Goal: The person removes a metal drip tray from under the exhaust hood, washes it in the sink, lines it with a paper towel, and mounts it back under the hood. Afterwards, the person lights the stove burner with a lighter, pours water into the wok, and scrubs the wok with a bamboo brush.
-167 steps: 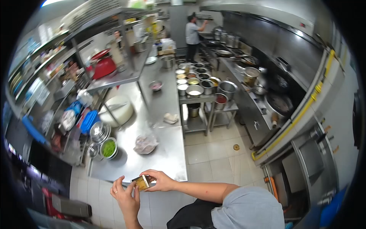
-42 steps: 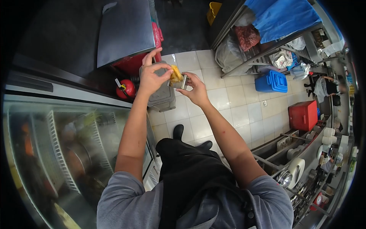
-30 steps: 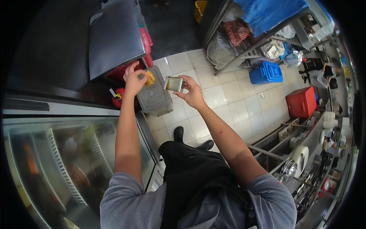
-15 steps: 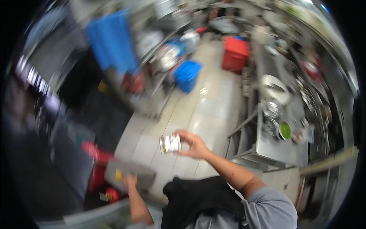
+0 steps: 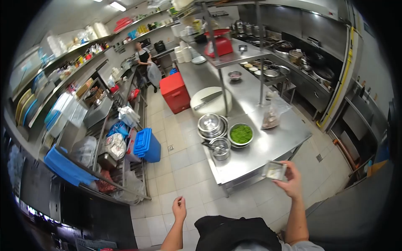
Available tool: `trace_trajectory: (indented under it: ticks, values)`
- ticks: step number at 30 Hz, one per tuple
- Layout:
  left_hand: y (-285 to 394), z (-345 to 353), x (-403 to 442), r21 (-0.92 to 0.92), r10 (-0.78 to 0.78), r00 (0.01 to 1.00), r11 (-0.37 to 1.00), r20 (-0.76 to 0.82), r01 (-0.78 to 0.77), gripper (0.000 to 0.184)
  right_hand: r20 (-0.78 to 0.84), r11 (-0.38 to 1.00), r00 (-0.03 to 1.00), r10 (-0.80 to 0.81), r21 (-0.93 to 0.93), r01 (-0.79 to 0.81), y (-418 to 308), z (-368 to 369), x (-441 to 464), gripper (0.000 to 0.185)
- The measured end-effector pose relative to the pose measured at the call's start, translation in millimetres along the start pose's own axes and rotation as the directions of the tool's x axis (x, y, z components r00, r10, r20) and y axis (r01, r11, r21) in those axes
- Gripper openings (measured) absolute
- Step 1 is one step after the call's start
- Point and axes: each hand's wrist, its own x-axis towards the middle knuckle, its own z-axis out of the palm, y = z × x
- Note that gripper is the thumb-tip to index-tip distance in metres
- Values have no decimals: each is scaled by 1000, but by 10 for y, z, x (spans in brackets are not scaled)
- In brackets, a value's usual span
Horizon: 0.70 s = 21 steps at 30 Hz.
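My right hand [image 5: 290,182] grips a small square metal container [image 5: 274,170] by its side, with something pale inside it that I cannot make out. It is held up near the front corner of the steel table [image 5: 264,144]. My left hand [image 5: 179,208] hangs over the tiled floor with its fingers curled in, and no object shows in it. On the near end of the table are a bowl of chopped greens [image 5: 241,134], stacked metal bowls [image 5: 210,124] and a metal pot with utensils [image 5: 220,149].
A knife [image 5: 211,97] lies on a round white board [image 5: 200,105]. A red box [image 5: 174,93] and a blue lidded bin [image 5: 147,145] stand along the aisle. Further back is a person [image 5: 144,60] holding a plastic bag. A plastic bag of food [image 5: 271,117] rests on the table's right side.
My view has swung right, toward the steel table. My left hand has come away from the grey box-like thing at lower left. My right hand still holds the metal container.
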Motion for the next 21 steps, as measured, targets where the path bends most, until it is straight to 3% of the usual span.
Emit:
trace_trajectory:
  ticks: [2, 4, 7, 9, 12, 19, 21]
  values:
    - [771, 891, 68, -193, 126, 985, 976, 120, -101, 23, -304, 994, 948, 97, -21, -108, 286, -1075, -170, 70]
    - [1351, 1452, -13, -276, 244, 948, 943, 204, -184, 19, -479, 984, 874, 87, -96, -151, 503, -1763, -310, 72]
    - [2173, 2256, -171, -376, 313, 893, 908, 322, -183, 18, -613, 977, 780, 126, -58, -204, 936, -2850, -519, 71]
    - [2619, 2782, -230, -443, 434, 769, 869, 470, -220, 18, -751, 977, 653, 98, -51, -205, 1165, -3468, -623, 66]
    - [3228, 3646, -321, -471, 504, 645, 848, 574, -243, 20, -854, 960, 521, 23, -126, -249, 1397, -4334, -751, 61]
    - [4680, 6243, -726, -618, 594, 358, 784, 721, -56, 18, -976, 968, 208, -57, -105, -228, 1664, -6016, -919, 57]
    - [5235, 7017, -917, -669, 671, 216, 737, 709, -92, 18, -987, 970, 139, -77, -106, -218, 1666, -6437, -866, 59]
